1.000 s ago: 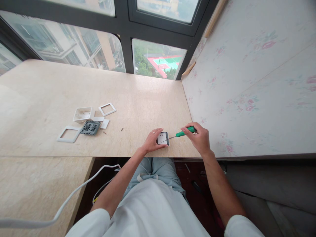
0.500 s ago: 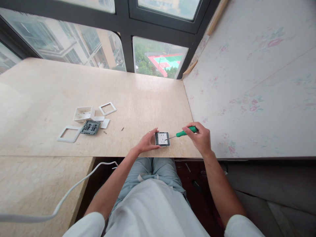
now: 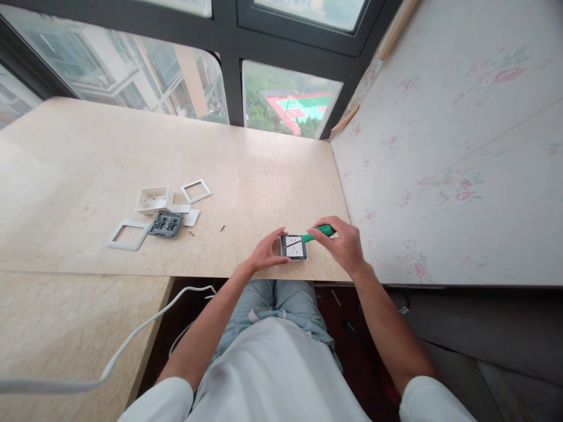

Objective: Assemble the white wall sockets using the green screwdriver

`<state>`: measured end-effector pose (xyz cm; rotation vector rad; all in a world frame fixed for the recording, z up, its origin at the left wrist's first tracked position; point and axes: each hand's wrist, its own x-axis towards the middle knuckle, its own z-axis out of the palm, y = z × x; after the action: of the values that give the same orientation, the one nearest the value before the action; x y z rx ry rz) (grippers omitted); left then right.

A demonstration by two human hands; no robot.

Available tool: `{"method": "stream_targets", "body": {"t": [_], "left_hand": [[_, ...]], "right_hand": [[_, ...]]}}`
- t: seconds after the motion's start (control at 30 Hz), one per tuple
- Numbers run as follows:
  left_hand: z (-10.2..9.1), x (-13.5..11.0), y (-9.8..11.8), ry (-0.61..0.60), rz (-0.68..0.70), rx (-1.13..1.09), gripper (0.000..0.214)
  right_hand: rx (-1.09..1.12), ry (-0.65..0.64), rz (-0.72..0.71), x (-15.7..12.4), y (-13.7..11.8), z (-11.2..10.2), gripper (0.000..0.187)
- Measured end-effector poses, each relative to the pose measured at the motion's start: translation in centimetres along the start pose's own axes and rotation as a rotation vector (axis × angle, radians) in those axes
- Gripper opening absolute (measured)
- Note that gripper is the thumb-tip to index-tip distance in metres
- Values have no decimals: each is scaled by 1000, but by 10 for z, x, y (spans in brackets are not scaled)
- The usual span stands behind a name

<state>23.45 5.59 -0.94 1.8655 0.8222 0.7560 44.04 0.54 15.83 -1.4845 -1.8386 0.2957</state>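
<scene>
A wall socket (image 3: 295,251) with a white face and dark grey edging lies near the front edge of the stone sill. My left hand (image 3: 265,252) grips it from the left, thumb at the near side and fingers at the far side. In my right hand (image 3: 345,243) is a screwdriver with a green handle (image 3: 320,232). Its thin shaft slants left over the socket's face, with the tip close to the left edge. Whether the tip touches a screw is too small to tell.
Left on the sill (image 3: 246,176) lie a white mounting box (image 3: 153,200), a grey socket module (image 3: 166,224), two white frames (image 3: 128,235) (image 3: 196,191), white cover pieces (image 3: 192,218) and small screws (image 3: 222,228). A white cable (image 3: 132,335) hangs lower left. A wallpapered wall (image 3: 444,176) bounds the right.
My right hand has moved left with the screwdriver, and its tip has gone from the socket's middle to its left side. My left hand still holds the socket. The view has shifted slightly.
</scene>
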Motion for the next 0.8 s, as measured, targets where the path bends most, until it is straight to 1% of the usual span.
{"method": "stream_targets", "body": {"t": [0.17, 0.5, 0.63, 0.73, 0.8], "left_hand": [[0, -1, -1, 4, -9, 10, 99], [-1, -1, 3, 12, -20, 7, 94], [-1, 0, 3, 8, -16, 16, 94], [0, 0, 2, 6, -13, 18, 93], [0, 0, 2, 3, -17, 23, 92]], "right_hand": [[-32, -39, -66, 4, -2, 7, 25], [-75, -66, -106, 6, -3, 12, 26], [-118, -71, -153, 5, -1, 13, 25], [-146, -115, -182, 8, -2, 15, 28], [-151, -171, -174, 12, -6, 15, 30]]}}
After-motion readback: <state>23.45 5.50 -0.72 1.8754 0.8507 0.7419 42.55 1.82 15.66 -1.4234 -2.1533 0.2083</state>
